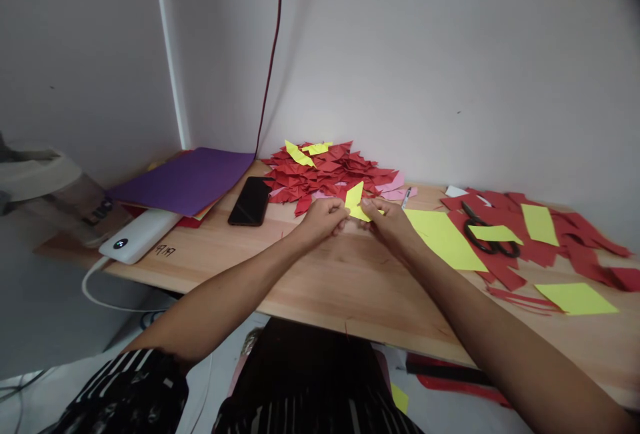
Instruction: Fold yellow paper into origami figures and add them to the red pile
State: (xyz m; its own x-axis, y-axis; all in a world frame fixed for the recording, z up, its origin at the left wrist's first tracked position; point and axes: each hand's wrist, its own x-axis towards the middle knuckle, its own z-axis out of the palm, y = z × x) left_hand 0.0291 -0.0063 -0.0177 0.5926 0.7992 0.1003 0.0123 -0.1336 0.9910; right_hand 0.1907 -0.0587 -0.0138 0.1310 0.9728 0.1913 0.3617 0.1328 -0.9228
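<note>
A small folded yellow paper [355,198] is held between both hands above the wooden table [320,281]. My left hand [325,217] pinches its left edge, with the fingers curled in. On the other side my right hand [384,218] grips the paper between thumb and fingers. One flap of the paper stands up, and part of it is hidden behind the right thumb. Just behind the hands lies a heap of folded red paper pieces [325,177], with folded yellow pieces [300,154] on top. A yellow sheet [445,237] lies beside my right forearm.
To the right, black-handled scissors [493,246] lie among red paper scraps [540,247] and a yellow piece [575,298]. A pen [407,198] rests near the heap. At left are a black phone [250,201], purple sheets [193,177] and a white power bank [140,237] with its cable.
</note>
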